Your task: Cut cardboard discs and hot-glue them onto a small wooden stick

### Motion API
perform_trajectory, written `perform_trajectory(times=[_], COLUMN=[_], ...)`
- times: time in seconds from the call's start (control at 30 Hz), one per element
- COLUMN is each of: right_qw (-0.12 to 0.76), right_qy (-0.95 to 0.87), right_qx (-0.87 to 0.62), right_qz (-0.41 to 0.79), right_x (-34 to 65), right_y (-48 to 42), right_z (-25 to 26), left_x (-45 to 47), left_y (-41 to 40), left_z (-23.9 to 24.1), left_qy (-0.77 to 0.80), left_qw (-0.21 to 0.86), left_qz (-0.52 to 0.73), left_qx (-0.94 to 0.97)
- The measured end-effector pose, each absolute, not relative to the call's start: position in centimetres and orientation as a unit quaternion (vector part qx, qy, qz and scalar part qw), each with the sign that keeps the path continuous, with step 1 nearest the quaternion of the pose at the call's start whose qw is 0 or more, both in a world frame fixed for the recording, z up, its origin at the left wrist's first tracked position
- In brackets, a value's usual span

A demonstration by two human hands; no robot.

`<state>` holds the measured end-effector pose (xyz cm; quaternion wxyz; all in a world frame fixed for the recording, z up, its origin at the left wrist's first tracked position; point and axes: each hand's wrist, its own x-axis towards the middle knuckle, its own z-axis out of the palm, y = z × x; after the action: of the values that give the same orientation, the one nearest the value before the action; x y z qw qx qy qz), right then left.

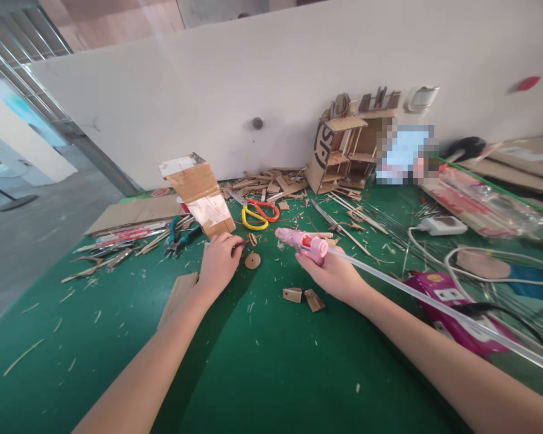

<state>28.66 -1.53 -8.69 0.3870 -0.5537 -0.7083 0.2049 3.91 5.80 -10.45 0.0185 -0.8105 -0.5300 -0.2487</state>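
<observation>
My right hand (328, 274) is wrapped round a pink hot glue gun (301, 241), its nozzle pointing left. A long clear glue stick (402, 286) runs out of its back towards the lower right. My left hand (221, 259) is closed in a pinch on a small round cardboard piece (252, 239), which shows just past the fingertips; how it is gripped is partly hidden. Below it a flat cardboard disc (252, 261) with a centre hole lies on the green table (262, 374). Two small cardboard blocks (292, 295) rest left of my right wrist.
Behind my hands lie scissors (256, 216), a craft knife (328, 218) and cardboard scraps (271, 181). Pliers (176, 238) are at left, beside a standing cardboard strip (199, 193). A cardboard shelf model (321, 160) stands at the back. A purple power strip (438, 301) with cables sits right.
</observation>
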Motion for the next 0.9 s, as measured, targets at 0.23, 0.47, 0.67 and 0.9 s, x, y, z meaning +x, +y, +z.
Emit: perform_trajectory(times=[0.23, 0.47, 0.67, 0.9], right_qw=[0.352, 0.344, 0.345, 0.336], right_qy=[-0.755, -0.782, -0.786, -0.775], right_qx=[-0.506, -0.48, -0.475, -0.495], right_qz=[0.223, 0.198, 0.194, 0.204], right_x=[28.6, 28.4, 28.4, 28.3], right_y=[-2.1, -2.1, -2.0, -2.0], right_z=[-8.7, -8.7, -9.1, -9.0], left_x=[4.2, 4.6, 4.7, 4.8], left_y=[5.8, 5.2, 5.0, 4.8], left_z=[-10.2, -9.8, -9.7, -9.5], left_qy=[-0.465, -0.461, -0.458, -0.462], left_qw=[-0.014, -0.005, 0.0, -0.002], left_qz=[-0.327, -0.327, -0.318, -0.316], left_qx=[-0.822, -0.825, -0.83, -0.828])
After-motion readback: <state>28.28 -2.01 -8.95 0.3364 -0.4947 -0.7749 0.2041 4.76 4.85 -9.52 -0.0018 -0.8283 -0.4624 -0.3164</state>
